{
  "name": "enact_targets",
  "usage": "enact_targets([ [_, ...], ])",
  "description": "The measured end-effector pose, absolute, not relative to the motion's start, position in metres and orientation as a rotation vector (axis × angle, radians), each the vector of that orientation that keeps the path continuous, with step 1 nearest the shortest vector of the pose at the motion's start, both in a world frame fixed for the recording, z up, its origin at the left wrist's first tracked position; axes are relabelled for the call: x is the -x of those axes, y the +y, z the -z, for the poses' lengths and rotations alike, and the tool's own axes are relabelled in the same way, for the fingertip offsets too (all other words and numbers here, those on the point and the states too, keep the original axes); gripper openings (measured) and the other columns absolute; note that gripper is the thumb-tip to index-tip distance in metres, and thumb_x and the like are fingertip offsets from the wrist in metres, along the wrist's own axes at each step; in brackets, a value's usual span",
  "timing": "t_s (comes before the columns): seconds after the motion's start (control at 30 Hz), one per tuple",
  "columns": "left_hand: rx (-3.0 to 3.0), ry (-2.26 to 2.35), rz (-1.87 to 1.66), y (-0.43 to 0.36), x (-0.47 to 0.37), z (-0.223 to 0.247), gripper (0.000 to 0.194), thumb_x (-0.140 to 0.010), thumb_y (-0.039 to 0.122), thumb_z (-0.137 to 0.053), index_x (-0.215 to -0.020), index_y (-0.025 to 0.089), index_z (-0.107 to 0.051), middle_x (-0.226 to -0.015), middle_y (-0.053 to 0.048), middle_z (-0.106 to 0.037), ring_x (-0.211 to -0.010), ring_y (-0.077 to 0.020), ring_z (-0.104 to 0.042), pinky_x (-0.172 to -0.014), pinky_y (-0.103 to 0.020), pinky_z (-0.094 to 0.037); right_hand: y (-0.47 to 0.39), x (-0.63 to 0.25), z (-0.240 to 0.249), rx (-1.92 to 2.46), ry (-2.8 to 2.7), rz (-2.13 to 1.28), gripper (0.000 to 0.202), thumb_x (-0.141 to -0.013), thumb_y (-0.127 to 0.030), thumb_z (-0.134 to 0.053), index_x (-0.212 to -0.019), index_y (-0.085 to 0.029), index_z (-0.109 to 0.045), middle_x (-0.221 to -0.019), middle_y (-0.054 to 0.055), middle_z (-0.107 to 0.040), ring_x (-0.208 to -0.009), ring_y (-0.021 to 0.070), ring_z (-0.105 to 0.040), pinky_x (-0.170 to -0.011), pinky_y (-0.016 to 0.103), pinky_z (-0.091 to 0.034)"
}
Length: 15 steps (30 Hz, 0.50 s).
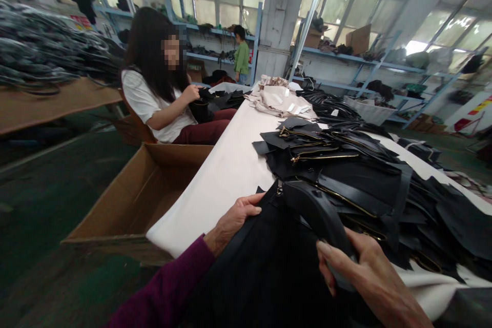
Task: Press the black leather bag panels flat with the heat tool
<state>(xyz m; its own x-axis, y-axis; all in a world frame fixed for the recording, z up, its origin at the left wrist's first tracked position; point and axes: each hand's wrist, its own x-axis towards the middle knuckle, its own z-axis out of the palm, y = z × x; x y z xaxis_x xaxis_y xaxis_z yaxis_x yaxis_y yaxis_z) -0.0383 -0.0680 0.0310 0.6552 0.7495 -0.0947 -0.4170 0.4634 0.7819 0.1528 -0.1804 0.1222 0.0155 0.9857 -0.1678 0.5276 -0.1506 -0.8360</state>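
My right hand [361,266] is wrapped round the grip of a black curved hand tool [313,210], whose exact kind I cannot make out. The tool's front end, with a small metal part, meets the upper edge of a black fabric piece [257,261]. On that edge, further left, my left hand [236,218] pinches the cloth between thumb and fingers. The fabric hangs down toward me and fills the lower middle of the view. Just beyond the tool lies a heap of black pieces with gold zippers [342,179].
A white-covered table [226,164] runs away from me, with beige pieces [282,100] further back. An open cardboard box [126,205] stands at its left side. A seated person [154,87] handles black material. Blue shelves [346,59] line the wall; another person [241,54] stands there.
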Motion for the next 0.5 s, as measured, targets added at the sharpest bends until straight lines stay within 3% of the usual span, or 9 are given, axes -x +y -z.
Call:
enact_targets([
  [0.27, -0.831, 0.561, -0.741, -0.087, 0.031, -0.034, 0.047, -0.067, 0.014, -0.058, -0.114, 0.016, -0.062, -0.093, -0.007, -0.070, -0.072, -0.0164, -0.064, -0.068, -0.025, -0.047, -0.185, -0.139, -0.123, 1.694, -1.570, -1.080, 0.021, -0.082, -0.033, -0.051, -0.065, -0.021, -0.048, -0.047, -0.007, -0.053, -0.044, 0.0126, -0.053, -0.049, 0.023, -0.043],
  [0.5, -0.909, 0.642, -0.843, -0.072, 0.053, -0.059, 0.053, -0.066, 0.015, -0.058, -0.120, 0.015, -0.057, -0.093, -0.007, -0.070, -0.072, -0.0175, -0.065, -0.066, -0.026, -0.050, -0.222, -0.191, -0.142, 1.933, -1.396, -0.831, 0.040, -0.082, -0.052, -0.048, -0.057, -0.021, -0.050, -0.049, -0.004, -0.050, -0.044, 0.0123, -0.047, -0.043, 0.023, -0.037],
])
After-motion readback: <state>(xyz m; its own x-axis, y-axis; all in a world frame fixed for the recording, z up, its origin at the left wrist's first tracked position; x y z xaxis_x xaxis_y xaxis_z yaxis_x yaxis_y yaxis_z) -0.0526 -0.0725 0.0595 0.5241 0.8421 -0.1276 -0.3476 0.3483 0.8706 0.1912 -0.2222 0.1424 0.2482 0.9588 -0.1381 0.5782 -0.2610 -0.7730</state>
